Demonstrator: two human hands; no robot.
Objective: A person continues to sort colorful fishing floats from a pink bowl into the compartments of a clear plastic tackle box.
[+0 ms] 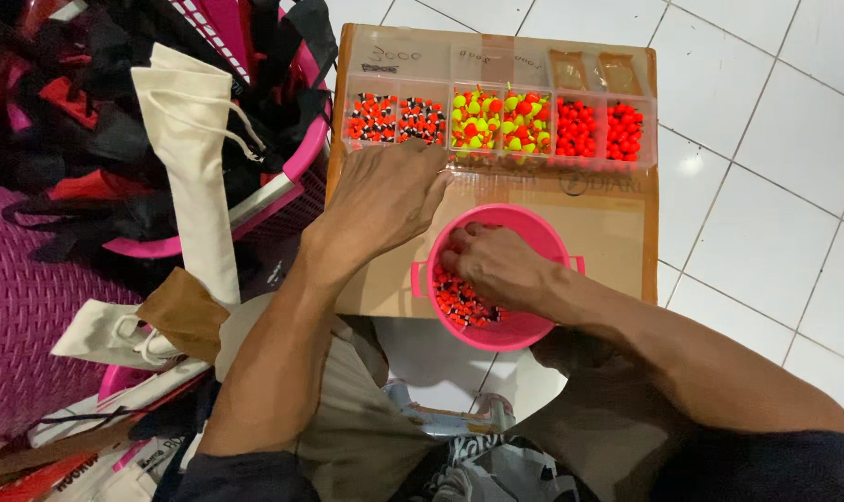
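Observation:
A pink bowl (pixel 533 228) with two small side handles sits on a cardboard box (pixel 608 232) and holds many small red-and-black beads (pixel 459 302). My right hand (pixel 501 265) is down inside the bowl, fingers curled among the beads. My left hand (pixel 385 195) rests palm down on the cardboard, its fingertips at the near edge of a clear compartment tray (pixel 496 121). The tray's cells hold red-and-black beads on the left, yellow-and-red ones in the middle, and plain red ones on the right. Whether either hand holds beads is hidden.
A pink basket (pixel 301 167) of black and red fabric pieces stands at the left, with a cream drawstring pouch (pixel 194 149) draped over it. More pouches and a purple woven mat (pixel 22 316) lie lower left. White floor tiles (pixel 766 186) stretch to the right.

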